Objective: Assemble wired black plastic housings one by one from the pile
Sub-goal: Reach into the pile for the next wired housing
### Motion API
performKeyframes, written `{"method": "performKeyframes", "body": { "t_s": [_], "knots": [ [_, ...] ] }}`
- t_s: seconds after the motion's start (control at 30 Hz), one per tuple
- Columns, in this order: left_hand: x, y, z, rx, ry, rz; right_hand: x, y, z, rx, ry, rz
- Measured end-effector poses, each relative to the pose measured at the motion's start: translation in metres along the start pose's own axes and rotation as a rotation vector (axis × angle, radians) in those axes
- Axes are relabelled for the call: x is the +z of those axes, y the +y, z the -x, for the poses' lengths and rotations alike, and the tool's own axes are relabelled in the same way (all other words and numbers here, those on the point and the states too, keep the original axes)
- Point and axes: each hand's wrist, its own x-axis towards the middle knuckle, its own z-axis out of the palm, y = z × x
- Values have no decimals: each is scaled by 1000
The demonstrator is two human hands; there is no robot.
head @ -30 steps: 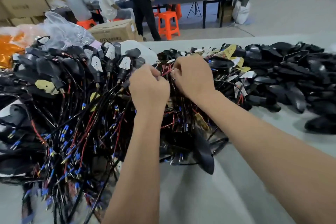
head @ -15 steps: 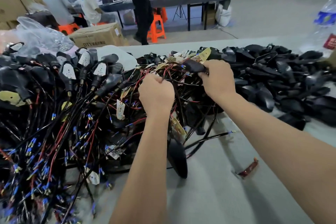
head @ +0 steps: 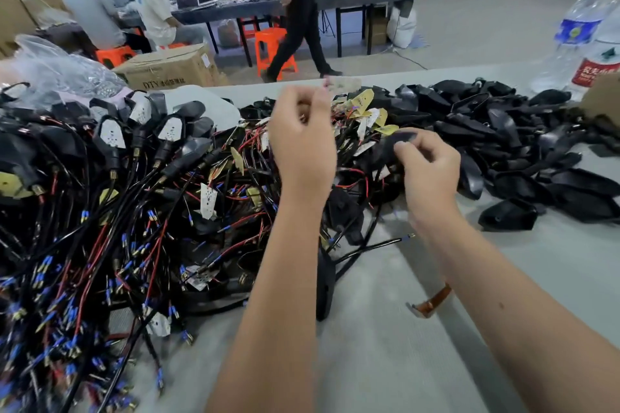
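Left hand: the left hand point(head: 303, 144) is raised over the wire pile point(head: 127, 211), fingers curled with the tips brought together. A pale card point(head: 342, 84) shows just past the fingertips, blurred. I cannot tell whether it is pinched or only lies behind the hand.

Right hand: the right hand point(head: 427, 161) has its fingers curled round a black housing point(head: 391, 144) at the seam between the two heaps, low over the bench point(head: 419, 345).

Where the housing is: in the right hand, between the wire pile and the heap of bare shells point(head: 536, 151), touching the tangle below it.

Which way it points: as far as I can see, its long axis runs across the view, one rounded end poking out left of the fingers toward the other hand. The rest is hidden, so the far end cannot be made out.

Risk, snagging: red and black leads cross under the housing. Lifting it straight up would likely drag neighbours along or strain a lead at its joint.

Risk, mix-up: the shells alongside look much alike, so a wrong or wireless piece could be picked.

Risk, stray part: a brown strap point(head: 432, 303) lies loose near the right forearm, and a sweep of the arm could knock it off.
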Motion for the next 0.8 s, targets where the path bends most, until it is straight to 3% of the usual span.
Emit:
{"method": "performKeyframes", "body": {
  "t_s": [0.13,0.27,0.37,0.4,0.5,0.57,0.63,0.8],
  "knots": [
    [27,-7,22,21,-303,-217,-6,-18,-2,349,-65,-494],
    [41,-35,53,-116,-510,-405,-28,-19,-3,646,-260,-326],
    [44,-42,64,-124,-552,-433,-44,-13,-1,538,-275,-172],
    [45,-42,66,-198,-568,-362,-51,-12,-1,469,-243,-146],
    [53,-35,71,-659,-588,37,-70,-13,1,387,-244,-154],
    [59,-33,77,-811,-694,99,-82,-16,6,353,-301,-153],
    [64,-33,85,-854,-803,134,-91,-15,10,307,-295,-105],
    [77,-36,104,-846,-860,244,-108,-14,21,171,-241,102]
  ]
}}
